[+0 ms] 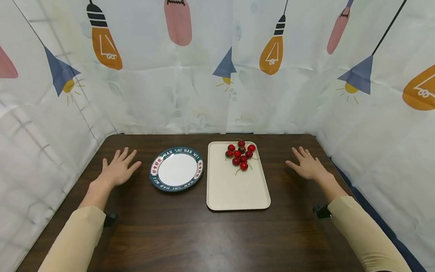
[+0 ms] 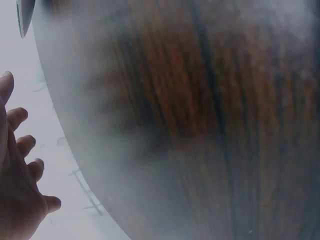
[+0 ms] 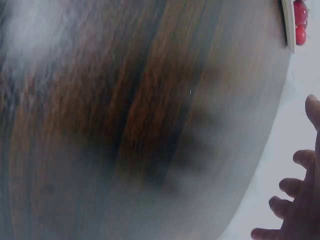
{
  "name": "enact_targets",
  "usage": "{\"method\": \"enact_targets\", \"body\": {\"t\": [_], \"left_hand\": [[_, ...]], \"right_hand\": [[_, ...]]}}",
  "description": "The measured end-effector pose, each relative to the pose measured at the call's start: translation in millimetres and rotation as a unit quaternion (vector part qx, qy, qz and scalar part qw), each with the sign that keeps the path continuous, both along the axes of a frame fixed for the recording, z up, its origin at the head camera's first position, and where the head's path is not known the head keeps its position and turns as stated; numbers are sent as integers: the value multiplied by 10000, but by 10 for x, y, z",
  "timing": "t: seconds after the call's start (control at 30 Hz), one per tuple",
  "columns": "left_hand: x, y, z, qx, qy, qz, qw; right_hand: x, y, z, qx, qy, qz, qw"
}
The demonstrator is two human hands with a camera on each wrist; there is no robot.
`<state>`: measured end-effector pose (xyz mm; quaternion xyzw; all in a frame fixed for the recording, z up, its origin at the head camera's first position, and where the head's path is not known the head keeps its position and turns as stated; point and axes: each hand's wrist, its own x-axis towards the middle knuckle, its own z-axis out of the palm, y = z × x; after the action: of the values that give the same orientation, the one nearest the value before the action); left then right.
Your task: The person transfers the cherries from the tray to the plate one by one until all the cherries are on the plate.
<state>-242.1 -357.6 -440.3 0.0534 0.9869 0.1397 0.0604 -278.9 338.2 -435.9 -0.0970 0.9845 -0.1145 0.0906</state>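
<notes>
To the left of a round plate (image 1: 177,170) with a blue-green lettered rim, my left hand (image 1: 116,170) is held over the table with its fingers spread, touching nothing I can make out. My right hand (image 1: 307,165) hovers with spread fingers to the right of a cream rectangular tray (image 1: 238,192). Several red cherries (image 1: 243,166), some with green stems, lie together in the tray's far half. In the right wrist view, a few cherries (image 3: 300,35) show at the tray's edge, apart from the right hand (image 3: 302,200). The left wrist view shows the left hand (image 2: 22,175) holding nothing.
The plate and tray stand side by side on a dark brown wooden table (image 1: 163,234), with a narrow gap between them. A white curtain (image 1: 146,98) printed with lamps and bulbs encloses the table at the back and sides.
</notes>
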Motion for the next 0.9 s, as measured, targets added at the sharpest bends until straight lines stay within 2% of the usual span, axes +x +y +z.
{"method": "enact_targets", "body": {"t": [0.3,0.63,0.73,0.9], "left_hand": [[28,104,-15,203,118,-72,9997],[27,310,-23,404,349,-276,9982],[30,360,-30,610,430,-248,9969],[47,419,-42,1394,566,-137,9885]], "right_hand": [[-14,-174,-20,-279,286,175,9990],[21,-405,-19,-617,1030,316,9923],[18,-499,-28,-798,1251,451,9879],[21,-663,-17,-1167,1266,584,9833]]}}
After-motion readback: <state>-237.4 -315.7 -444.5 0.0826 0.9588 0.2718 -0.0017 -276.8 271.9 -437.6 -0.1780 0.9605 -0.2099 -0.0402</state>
